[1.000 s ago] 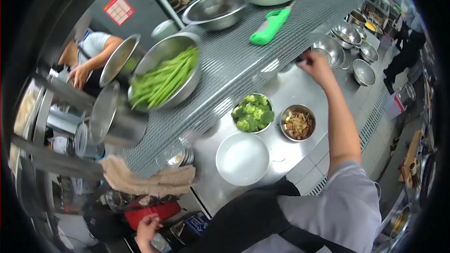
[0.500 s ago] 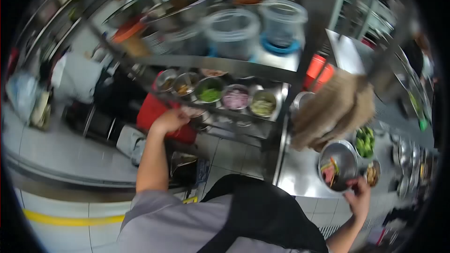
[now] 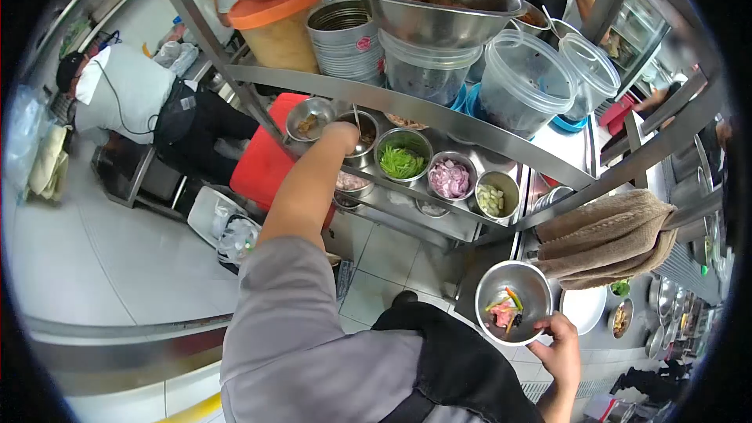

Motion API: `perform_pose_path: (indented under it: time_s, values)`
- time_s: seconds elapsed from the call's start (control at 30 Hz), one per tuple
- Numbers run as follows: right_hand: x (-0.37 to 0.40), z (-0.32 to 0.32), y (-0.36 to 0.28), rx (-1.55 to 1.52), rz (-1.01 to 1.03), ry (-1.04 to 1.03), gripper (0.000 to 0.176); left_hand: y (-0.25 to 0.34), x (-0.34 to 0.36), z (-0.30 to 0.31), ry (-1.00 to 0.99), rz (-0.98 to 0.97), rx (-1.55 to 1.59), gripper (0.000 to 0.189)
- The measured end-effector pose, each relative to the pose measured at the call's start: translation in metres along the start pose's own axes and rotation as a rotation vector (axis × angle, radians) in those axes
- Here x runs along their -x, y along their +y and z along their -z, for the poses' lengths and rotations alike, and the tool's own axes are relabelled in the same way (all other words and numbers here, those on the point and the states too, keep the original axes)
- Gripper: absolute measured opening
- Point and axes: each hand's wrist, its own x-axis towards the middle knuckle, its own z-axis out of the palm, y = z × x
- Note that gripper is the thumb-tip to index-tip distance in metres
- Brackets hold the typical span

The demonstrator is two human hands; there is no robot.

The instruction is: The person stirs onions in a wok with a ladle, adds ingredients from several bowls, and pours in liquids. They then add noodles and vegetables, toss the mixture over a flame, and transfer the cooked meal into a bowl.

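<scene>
My right hand (image 3: 558, 342) grips the rim of a metal bowl (image 3: 517, 276), held in front of the counter's edge. Inside the bowl are pink pieces and orange, yellow and dark strips. My left hand (image 3: 341, 139) reaches under the shelf's front rail, at a small metal bowl (image 3: 366, 153) with brown contents. A spoon (image 3: 358, 116) stands in that bowl just beside the hand. The fingers of my left hand are hidden, so their grip does not show. Near it are bowls of sliced green vegetable (image 3: 402, 161), chopped purple onion (image 3: 450, 178) and pale green pieces (image 3: 492, 199).
Above, the shelf (image 3: 407, 102) carries a large bowl of brown pieces (image 3: 431, 1), clear tubs (image 3: 526, 70) and an orange-lidded container (image 3: 274, 16). A brown towel (image 3: 603, 239) hangs at right, by a white plate (image 3: 583, 307). Another person (image 3: 133, 94) bends over at left.
My right hand has taken the metal bowl off the counter and brought it left. My left hand has moved forward to the bowl with the spoon. My view has shifted closer to the shelf.
</scene>
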Motion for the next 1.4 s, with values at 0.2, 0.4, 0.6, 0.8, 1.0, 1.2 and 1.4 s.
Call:
perform_pose_path:
  time_s: [0.2,0.4,0.6,0.8,1.0,1.2,1.4]
  values:
    - [-0.004,-0.012,-0.018,-0.037,0.017,-0.003,0.03,0.005,-0.007,-0.022,0.02,0.042,0.009,0.025]
    - [-0.011,-0.019,-0.017,0.045,0.054,-0.069,0.029,-0.003,0.014,0.01,0.064,0.032,0.036,0.024]
    - [-0.034,-0.039,-0.015,-0.048,0.114,-0.093,0.029,-0.035,0.022,-0.002,0.44,-0.106,0.317,0.029]
    - [-0.062,-0.059,-0.014,-0.039,0.226,-0.17,0.028,-0.036,0.04,-0.002,0.273,0.057,1.253,0.022]
    - [-0.096,-0.082,-0.013,-0.107,0.25,-0.199,0.028,0.042,0.102,0.051,0.114,-0.295,1.41,0.025]
    - [-0.112,-0.093,-0.026,-0.163,0.274,-0.186,0.026,0.169,0.159,0.052,0.219,-0.663,0.79,0.031]
    - [-0.107,-0.091,-0.019,-0.167,0.294,-0.107,0.027,0.182,0.174,0.061,0.142,-0.605,0.929,0.031]
